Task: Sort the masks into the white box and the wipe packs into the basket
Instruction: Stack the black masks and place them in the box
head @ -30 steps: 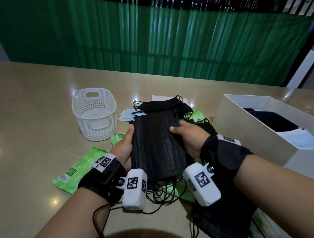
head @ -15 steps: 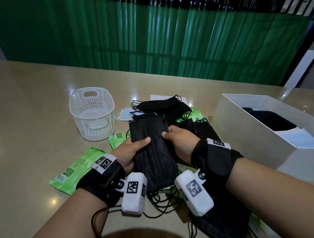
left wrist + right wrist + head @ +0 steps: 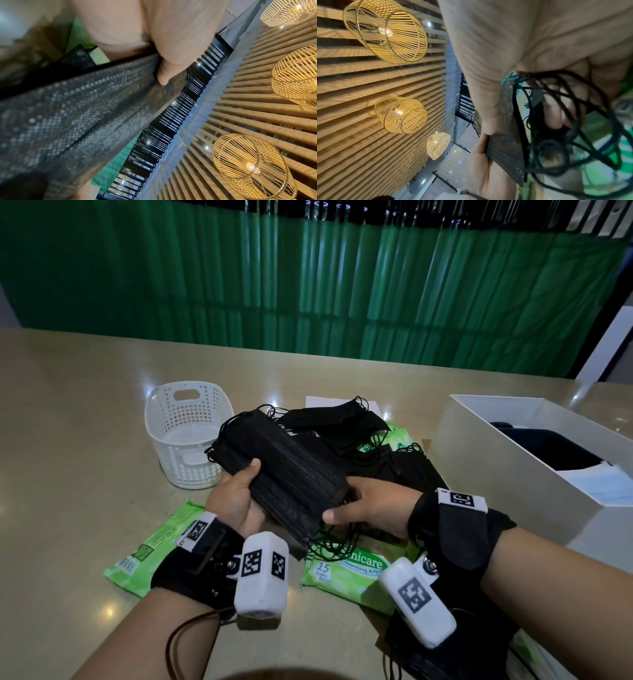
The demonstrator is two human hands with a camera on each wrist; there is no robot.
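Note:
Both hands hold a stack of black masks (image 3: 284, 474) above the table, tilted with its far end up-left. My left hand (image 3: 239, 494) grips its left edge, thumb on top (image 3: 164, 73). My right hand (image 3: 363, 508) grips the near right end, thumb on top and fingers under, with ear loops (image 3: 573, 121) hanging round them. More black masks (image 3: 346, 422) lie heaped behind. Green wipe packs lie under the hands (image 3: 346, 573) and at the left (image 3: 150, 553). The white basket (image 3: 185, 436) stands left. The white box (image 3: 513, 453) at right holds dark and pale blue masks.
Another dark mask pile (image 3: 462, 652) lies by my right forearm near the table's front edge. A white sheet (image 3: 318, 402) lies under the far masks. A green curtain (image 3: 308, 285) runs behind the table. Bare tabletop (image 3: 68, 457) spreads to the left.
The mask stack has been turned from nearly upright to slanting up-left. My right hand slid from its upper right edge to its near end; the left thumb now lies across its left side.

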